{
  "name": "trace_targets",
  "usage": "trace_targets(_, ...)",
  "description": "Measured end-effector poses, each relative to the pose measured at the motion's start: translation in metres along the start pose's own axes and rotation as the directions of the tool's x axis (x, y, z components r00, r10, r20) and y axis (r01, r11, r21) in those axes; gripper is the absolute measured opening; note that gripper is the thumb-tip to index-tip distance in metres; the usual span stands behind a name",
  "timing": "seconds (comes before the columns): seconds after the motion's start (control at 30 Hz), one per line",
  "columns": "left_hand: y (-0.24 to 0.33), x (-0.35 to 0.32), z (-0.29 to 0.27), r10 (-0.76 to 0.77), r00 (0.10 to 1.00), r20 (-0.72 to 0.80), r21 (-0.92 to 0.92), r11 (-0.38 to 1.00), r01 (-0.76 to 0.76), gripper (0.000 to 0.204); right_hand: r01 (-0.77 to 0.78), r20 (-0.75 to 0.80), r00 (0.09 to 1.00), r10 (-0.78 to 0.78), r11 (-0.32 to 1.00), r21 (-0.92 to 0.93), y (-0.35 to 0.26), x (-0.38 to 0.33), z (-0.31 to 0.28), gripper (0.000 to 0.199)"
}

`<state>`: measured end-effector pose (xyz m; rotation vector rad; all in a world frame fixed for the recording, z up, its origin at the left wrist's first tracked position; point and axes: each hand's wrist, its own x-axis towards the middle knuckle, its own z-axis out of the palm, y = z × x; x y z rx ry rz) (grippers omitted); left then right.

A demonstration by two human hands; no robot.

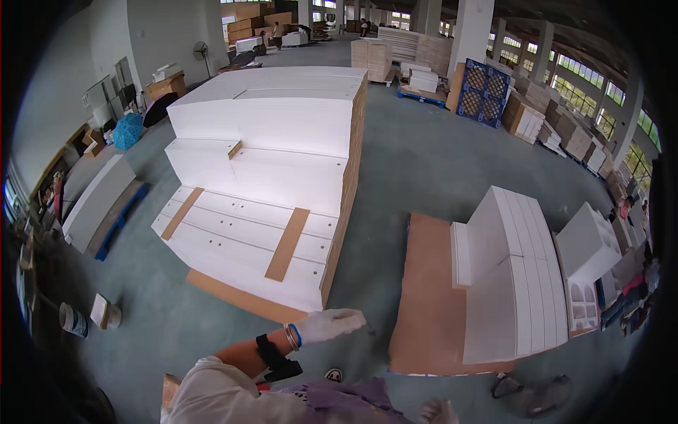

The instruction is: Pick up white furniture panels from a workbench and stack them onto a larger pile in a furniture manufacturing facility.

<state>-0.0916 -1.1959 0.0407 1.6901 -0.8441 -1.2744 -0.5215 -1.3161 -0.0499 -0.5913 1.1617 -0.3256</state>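
Note:
My left hand (330, 325), in a white glove, reaches to the right just past the near corner of a big stack of white panels (282, 152). Its fingers are pressed together; a small dark thing shows by their tips, too faint to name. Bracelets and a black strap (272, 353) circle that forearm. Low at the bottom edge, my right hand (438, 411) is partly cut off, its gloved fingers curled; what they hold, if anything, is hidden. Two brown cardboard strips (288, 244) lie across the stack's lowest step. Further right, more white panels (515, 283) stand on a brown sheet (427, 304).
At left are a low panel stack on a blue pallet (121, 220), a bucket (73, 320) and a blue umbrella (128, 131). A blue plastic pallet (484, 93) stands upright behind. A dark wheeled thing (533, 392) sits at lower right. Other people are in the distance and at far right.

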Motion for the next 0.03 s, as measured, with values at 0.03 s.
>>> trace_targets(0.03, -0.0004, 0.0189, -0.0056, -0.003, 1.0, 0.017, -0.01, 1.0, 0.003, 0.057, 0.0, 0.002, 1.0, 0.0, 1.0, 0.0, -0.0133, 0.0145, 0.0039, 0.057)
